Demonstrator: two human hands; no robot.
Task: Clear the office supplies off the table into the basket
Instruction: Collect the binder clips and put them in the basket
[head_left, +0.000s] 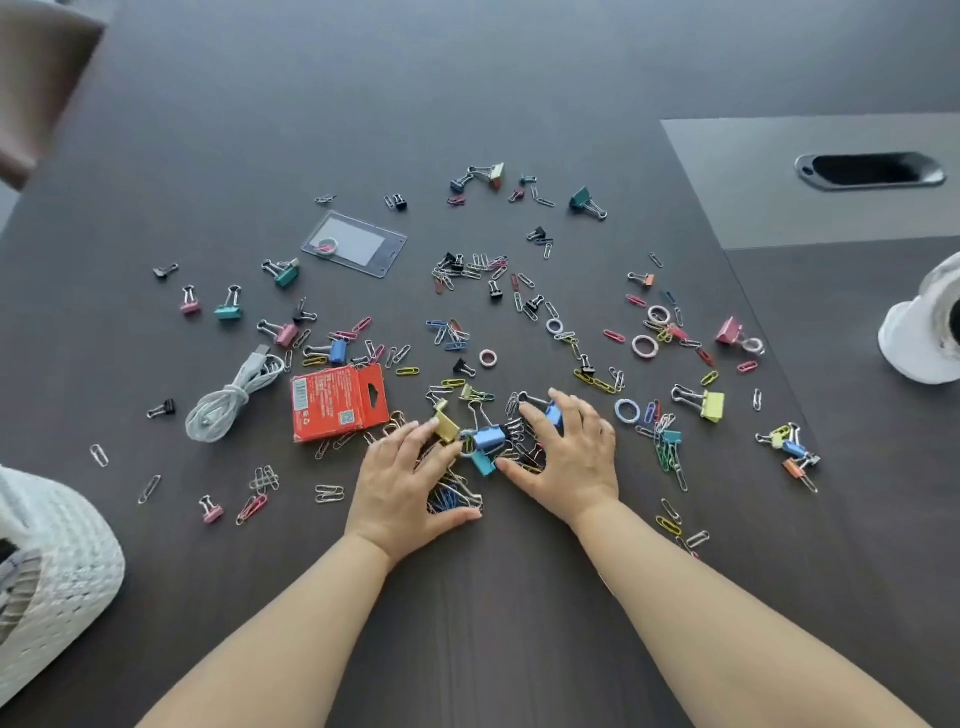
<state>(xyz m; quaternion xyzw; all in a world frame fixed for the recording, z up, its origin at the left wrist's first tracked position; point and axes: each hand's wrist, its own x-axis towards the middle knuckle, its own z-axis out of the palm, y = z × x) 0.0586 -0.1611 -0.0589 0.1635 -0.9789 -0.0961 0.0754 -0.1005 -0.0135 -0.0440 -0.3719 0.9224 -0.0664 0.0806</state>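
Note:
Coloured binder clips, paper clips and small rings lie scattered over the dark table (467, 597). My left hand (402, 480) and my right hand (569, 460) rest palm down on either side of a small heap of clips (485, 441), fingers spread and lightly curved around it. A blue binder clip sits between the two hands, and a gold binder clip (445, 426) touches my left fingertips. A red cardboard box (337, 402) lies left of the heap. The white woven basket (57, 566) stands at the lower left edge.
A coiled white cable (228, 400) lies beside the red box. A clear badge holder (354, 243) sits further back. A white object (924, 332) stands at the right edge, behind it a cable port (870, 170) in the table. A chair (36, 78) shows top left.

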